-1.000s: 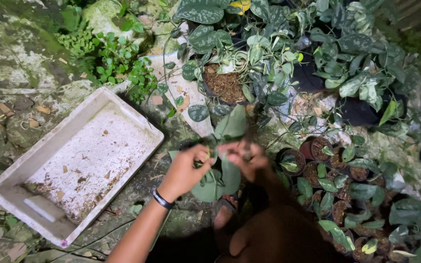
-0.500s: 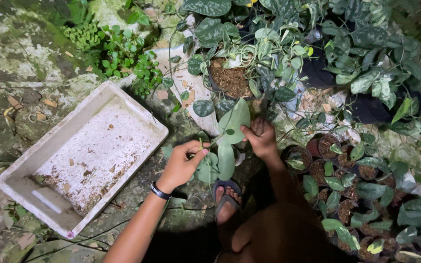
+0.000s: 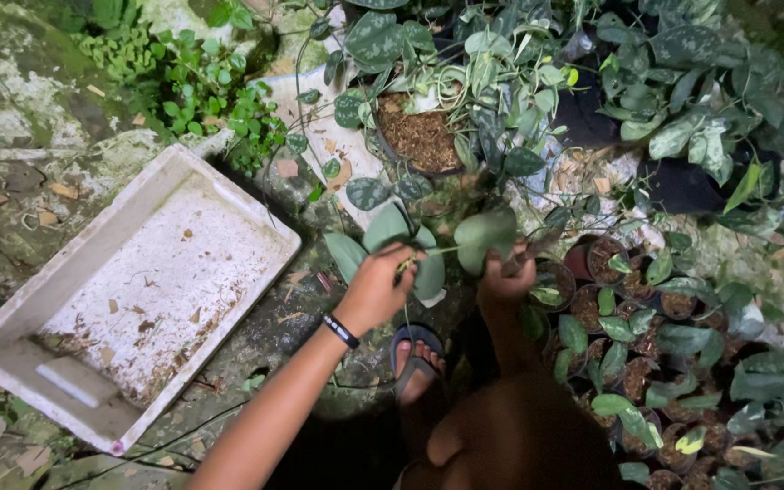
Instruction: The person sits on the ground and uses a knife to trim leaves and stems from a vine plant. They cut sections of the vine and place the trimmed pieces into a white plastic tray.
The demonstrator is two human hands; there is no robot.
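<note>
Two bare hands are seen from above, both closed on the same green-leaved plant cutting with broad rounded leaves. The left hand, marked by a dark band at the wrist, is curled shut around the thin stem where the leaves meet, so that its grip is closed tight with pale green leaves fanned out just above and beside it. The right hand is closed on the cutting just right of that grip, under one large rounded leaf; how firmly its fingers are pinched cannot be told, since the leaf covers them. The cutting is held above mossy, wet stone ground, a little below a round dark pot filled with brown bark chips. Directly below the left grip a foot in a dark sandal is planted on the ground. Well to the left of the grip a long white rectangular foam tray, soiled with dirt, is lying tilted on the stone. To the right of the right-hand grip many small round pots of green seedlings are crowded together, and dark nursery bags of spotted-leaved plants are standing above them.
</note>
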